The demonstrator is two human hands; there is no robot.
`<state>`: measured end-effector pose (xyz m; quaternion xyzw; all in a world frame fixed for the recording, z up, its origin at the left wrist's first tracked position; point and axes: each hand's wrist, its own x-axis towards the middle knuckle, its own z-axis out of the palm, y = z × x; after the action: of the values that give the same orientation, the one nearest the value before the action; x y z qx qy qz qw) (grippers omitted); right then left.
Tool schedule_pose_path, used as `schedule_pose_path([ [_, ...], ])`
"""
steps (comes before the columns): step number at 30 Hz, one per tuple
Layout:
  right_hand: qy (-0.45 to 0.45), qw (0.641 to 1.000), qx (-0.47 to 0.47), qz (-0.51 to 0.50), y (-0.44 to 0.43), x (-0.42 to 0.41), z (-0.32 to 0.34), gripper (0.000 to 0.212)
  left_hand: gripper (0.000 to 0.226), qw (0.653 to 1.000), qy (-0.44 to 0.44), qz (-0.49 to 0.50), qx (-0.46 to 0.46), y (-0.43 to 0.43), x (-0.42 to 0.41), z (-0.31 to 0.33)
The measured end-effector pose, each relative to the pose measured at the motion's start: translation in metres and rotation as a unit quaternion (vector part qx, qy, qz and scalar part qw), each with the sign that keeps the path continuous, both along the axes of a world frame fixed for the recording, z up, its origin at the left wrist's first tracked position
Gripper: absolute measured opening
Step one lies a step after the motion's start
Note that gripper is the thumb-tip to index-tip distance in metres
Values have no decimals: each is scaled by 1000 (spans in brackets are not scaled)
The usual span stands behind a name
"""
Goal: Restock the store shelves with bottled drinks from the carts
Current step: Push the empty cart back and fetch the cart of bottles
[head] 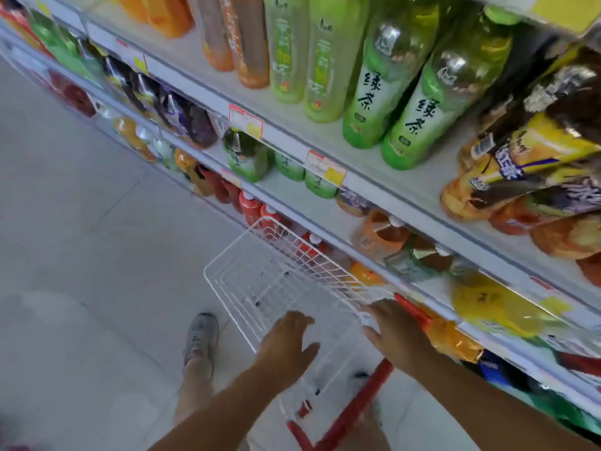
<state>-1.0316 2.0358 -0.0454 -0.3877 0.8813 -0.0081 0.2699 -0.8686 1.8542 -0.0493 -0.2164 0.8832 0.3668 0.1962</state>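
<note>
- The left hand (286, 346) hovers over the near end of the white wire cart (260, 288), fingers spread and holding nothing. If it drops onto the rim off-centre, the cart could swing or roll on the smooth floor (81, 255).
- The right hand (395, 327) lies flat on the cart's right rim beside the red handle (413, 312), fingers extended, not closed on anything. A flat palm gives weak control, so a push from here may skid the cart sideways into the shelf.
- The person's shoe (201, 336) stands just beside the cart's left side; a sudden turn could bring a wheel onto the foot.
- The basket looks empty: I see no bottles in it. The risk is reaching in for stock that is not there, so this cart probably needs moving away or swapping for a loaded one.
- The cart's right edge sits very near the lower shelves (406, 203), where orange bottles (380, 236) and red-capped bottles (257, 209) stand at the front lip. A bump could tip or knock them off.
- Farther up, the tall green tea bottles (416, 112) stand close together near the shelf edge; a jolt through the shelving might topple them like dominoes.
- The whole view is motion-blurred, so exact gaps are uncertain.
</note>
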Motion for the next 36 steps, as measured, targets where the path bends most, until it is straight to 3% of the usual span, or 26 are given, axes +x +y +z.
schedule_pose_path([
  [9,33,958,114,262,78,-33,-30,68,45,966,-139,216,24,161,48,-21],
  [15,94,937,61,332,87,-35,-62,60,35,963,-146,222,-49,194,69,-50],
  [18,120,929,7,350,82,-34,-71,53,27,963,-96,219,-123,196,77,-66],
  [27,138,918,-83,362,-2,-7,-83,47,46,952,-45,241,-182,113,110,-69],
  [36,140,920,-61,361,-160,51,-81,53,45,954,-86,242,-157,-40,164,-59],
])
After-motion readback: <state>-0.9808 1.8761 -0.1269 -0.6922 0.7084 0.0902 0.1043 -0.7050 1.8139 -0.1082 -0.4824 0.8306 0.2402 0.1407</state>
